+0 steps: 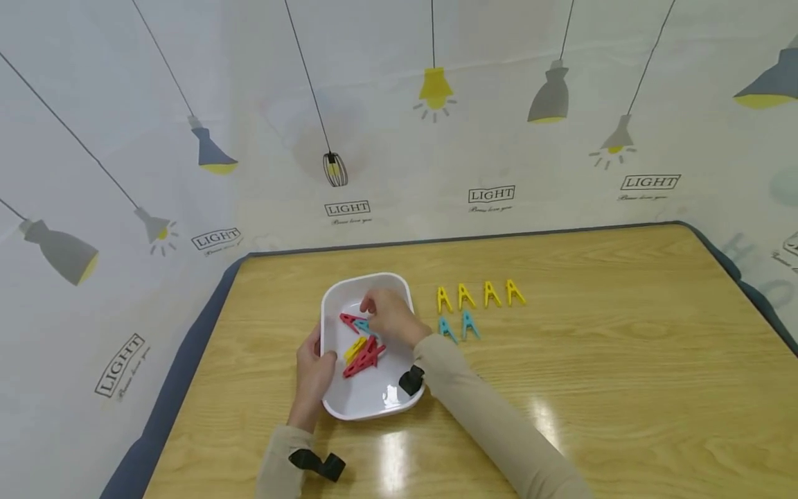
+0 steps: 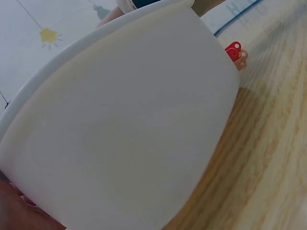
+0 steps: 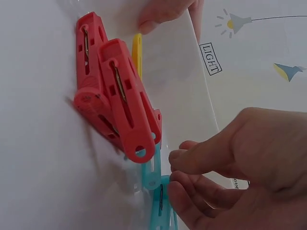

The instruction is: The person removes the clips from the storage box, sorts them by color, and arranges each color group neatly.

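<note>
A: What's the setting?
B: A wood-grain table with a dark blue border; behind it, a pale wall printed with hanging lamps and the word LIGHT.
A: And the clothespins?
B: Red clothespins, a yellow clothespin and light-blue clothespins lie in the white tray; to its right, four yellow ones stand in a row, with two blue ones nearer.
A: Anything in the way?
B: The right sleeve and its black wrist mount hide part of the tray's right rim.
A: The hands?
B: The left hand grips the tray's left side, thumb at the rim; the right hand reaches inside, fingers bent beside a light-blue clothespin; I cannot tell whether they pinch it.
</note>
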Demonstrator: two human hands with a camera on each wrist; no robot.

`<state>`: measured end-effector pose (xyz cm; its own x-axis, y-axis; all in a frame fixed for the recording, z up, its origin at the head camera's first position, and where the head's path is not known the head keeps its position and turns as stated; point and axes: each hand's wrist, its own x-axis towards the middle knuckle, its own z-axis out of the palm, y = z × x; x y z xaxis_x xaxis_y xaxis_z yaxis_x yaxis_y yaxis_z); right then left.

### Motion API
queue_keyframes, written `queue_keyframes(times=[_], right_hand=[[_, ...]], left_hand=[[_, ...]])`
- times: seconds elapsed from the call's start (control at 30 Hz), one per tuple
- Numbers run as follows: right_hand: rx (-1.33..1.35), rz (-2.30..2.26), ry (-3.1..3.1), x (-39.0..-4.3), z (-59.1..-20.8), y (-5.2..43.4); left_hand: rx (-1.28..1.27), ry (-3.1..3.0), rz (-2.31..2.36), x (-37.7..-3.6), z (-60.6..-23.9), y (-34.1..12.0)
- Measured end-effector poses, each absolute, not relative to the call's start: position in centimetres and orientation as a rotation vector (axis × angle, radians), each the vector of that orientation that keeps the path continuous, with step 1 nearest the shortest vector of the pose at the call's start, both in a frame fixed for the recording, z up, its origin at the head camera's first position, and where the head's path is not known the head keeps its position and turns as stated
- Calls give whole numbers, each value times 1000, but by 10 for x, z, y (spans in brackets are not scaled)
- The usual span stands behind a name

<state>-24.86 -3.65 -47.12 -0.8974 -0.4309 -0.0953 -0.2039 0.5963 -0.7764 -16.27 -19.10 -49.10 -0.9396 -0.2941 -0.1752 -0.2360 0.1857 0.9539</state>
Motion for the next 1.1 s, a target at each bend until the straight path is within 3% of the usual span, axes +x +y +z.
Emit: queue_keyframes(times=[0.73, 1.1], right_hand=[[-530, -898, 2680, -246, -475, -35], [-467, -1349, 2614, -248, -477, -35]], left_hand=[[582, -2392, -1933, -163, -493, -190], [545, -2389, -1913, -163, -494, -190]])
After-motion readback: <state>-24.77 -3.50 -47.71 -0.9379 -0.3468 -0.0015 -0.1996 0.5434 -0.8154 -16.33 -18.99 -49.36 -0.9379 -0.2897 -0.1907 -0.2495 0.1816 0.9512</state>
